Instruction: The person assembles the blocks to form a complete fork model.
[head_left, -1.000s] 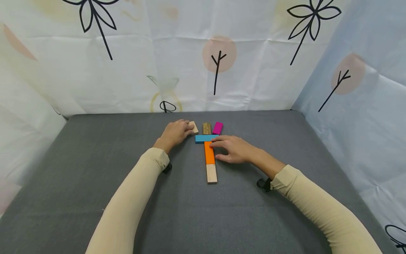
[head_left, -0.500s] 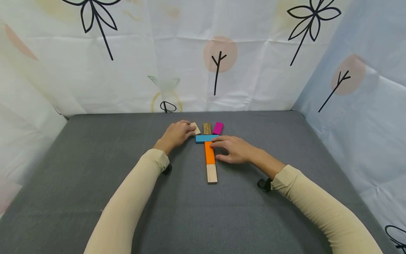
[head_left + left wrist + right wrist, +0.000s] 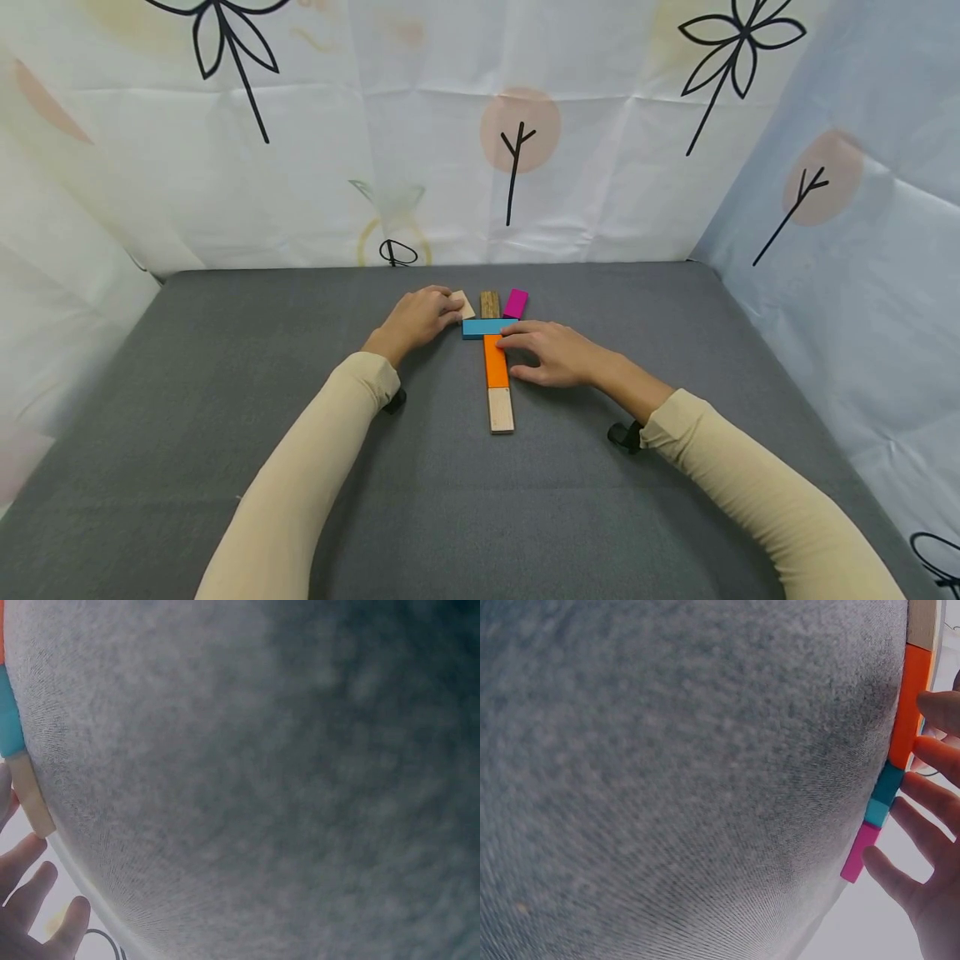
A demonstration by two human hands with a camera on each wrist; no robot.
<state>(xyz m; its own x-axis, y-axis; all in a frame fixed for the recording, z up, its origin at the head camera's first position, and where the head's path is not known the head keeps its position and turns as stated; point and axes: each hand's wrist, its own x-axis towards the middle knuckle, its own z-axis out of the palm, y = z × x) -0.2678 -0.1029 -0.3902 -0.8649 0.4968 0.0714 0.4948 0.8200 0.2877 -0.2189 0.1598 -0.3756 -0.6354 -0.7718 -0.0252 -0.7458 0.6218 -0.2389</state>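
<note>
My left hand [image 3: 414, 318] pinches a pale wooden block [image 3: 466, 305] between thumb and fingers. This slanted block lies at the back left end of a blue block [image 3: 480, 328]; in the left wrist view the pale block [image 3: 31, 796] appears to meet the blue one [image 3: 9, 712]. My right hand [image 3: 553, 353] lies with loosely bent, spread fingers, their tips at the blue block's right end and over the orange block [image 3: 495, 362]. A brown wooden block [image 3: 489, 304] and a magenta block [image 3: 515, 303] sit behind the blue one. Nearest me is another pale block [image 3: 501, 410], end to end with the orange.
A grey cloth covers the tabletop [image 3: 225, 433], whose far edge meets a white printed curtain [image 3: 442, 133]. Another curtain [image 3: 877, 317] hangs along the right side. Both wrists carry dark straps.
My left hand has shifted the slanted pale block slightly right, closer to the brown block and the blue block. The right hand has stayed in place.
</note>
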